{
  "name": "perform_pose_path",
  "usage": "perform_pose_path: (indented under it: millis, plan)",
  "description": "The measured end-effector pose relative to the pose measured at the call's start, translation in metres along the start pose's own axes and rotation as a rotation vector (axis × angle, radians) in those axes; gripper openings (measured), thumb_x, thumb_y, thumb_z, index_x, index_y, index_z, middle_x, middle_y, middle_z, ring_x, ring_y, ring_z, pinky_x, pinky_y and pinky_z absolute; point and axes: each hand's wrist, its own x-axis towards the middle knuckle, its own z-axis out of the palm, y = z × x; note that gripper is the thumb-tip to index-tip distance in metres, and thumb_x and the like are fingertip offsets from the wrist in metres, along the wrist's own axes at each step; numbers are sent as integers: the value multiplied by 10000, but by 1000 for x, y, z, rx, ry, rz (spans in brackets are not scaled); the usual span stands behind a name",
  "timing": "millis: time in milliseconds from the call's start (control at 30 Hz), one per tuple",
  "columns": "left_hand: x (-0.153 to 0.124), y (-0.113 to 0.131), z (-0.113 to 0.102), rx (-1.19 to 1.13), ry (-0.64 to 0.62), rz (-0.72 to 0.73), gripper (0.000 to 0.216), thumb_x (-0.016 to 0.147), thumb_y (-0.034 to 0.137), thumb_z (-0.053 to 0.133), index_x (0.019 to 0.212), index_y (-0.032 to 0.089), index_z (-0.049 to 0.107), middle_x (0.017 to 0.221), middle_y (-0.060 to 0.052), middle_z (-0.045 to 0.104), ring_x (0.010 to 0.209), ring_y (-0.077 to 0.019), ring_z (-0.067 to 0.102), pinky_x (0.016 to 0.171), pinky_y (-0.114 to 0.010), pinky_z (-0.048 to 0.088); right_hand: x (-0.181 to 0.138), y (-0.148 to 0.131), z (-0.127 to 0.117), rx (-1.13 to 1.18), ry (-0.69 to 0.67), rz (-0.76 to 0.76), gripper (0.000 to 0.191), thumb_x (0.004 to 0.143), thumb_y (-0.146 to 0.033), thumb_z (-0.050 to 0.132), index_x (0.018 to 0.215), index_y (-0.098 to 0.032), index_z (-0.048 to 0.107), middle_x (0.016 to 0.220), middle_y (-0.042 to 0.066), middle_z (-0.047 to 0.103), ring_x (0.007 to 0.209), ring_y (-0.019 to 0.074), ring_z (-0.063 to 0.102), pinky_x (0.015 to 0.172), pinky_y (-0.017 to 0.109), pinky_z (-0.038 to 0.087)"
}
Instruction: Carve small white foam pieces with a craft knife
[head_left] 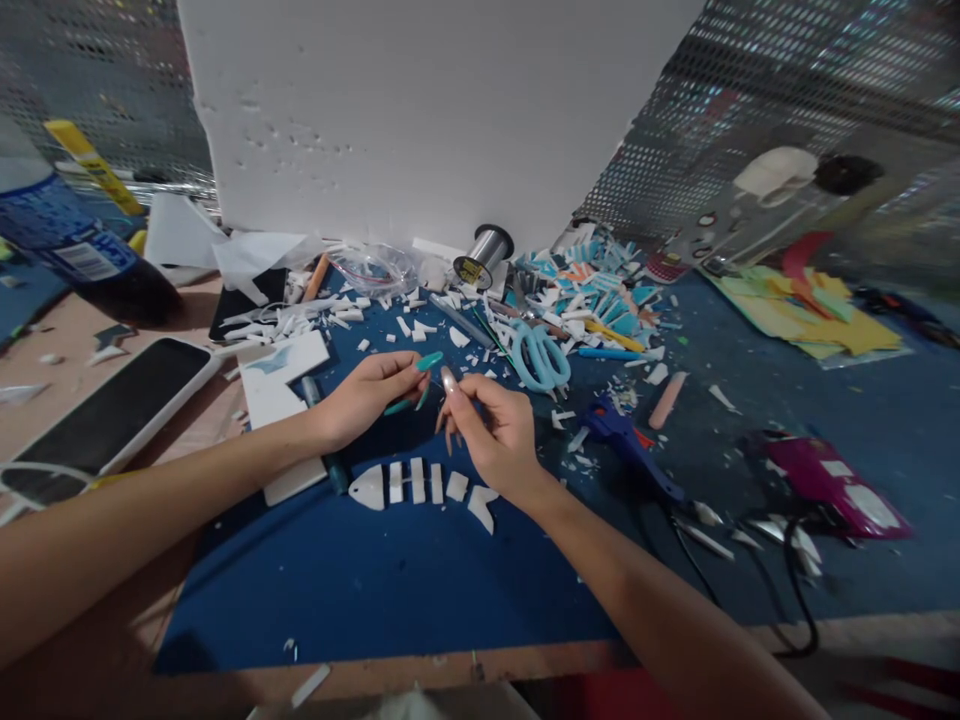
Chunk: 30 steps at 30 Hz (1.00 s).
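Observation:
My left hand, with long green nails, is pinched at the fingertips above the blue mat. Close beside it, my right hand has thumb and forefinger pressed together. Whatever they hold is too small or thin to make out. Just below the hands lies a row of white foam pieces shaped like a fish: a pointed head with an eye hole, several narrow body strips and a forked tail. Left of the head are a dark pen-like tool and a cut white foam sheet.
Behind the hands are light blue scissors, a wire spool and a heap of foam scraps. A blue glue gun with its cord lies right. A phone and a dark drink bottle are left.

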Motion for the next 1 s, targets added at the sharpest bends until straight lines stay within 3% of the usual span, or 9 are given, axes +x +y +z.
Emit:
perform_pose_path:
  millis: [533,1000]
  plan:
    - [-1,1,1,-29,-3,-37,306,835,397,511,637,168,463,608,31,403,531,-72,344,505,-203,326,0,2,1,8,-3,-33,312,912,-241,471,607,-195,512,481,-45,478,371,69,472,405,212,405]
    - [0,1,1,-16,-16,-21,280,857,341,481,639,165,459,605,35,397,535,-70,332,510,-208,302,0,3,1,-7,5,-35,309,913,-234,473,608,-196,509,468,-53,475,369,63,472,404,202,412]
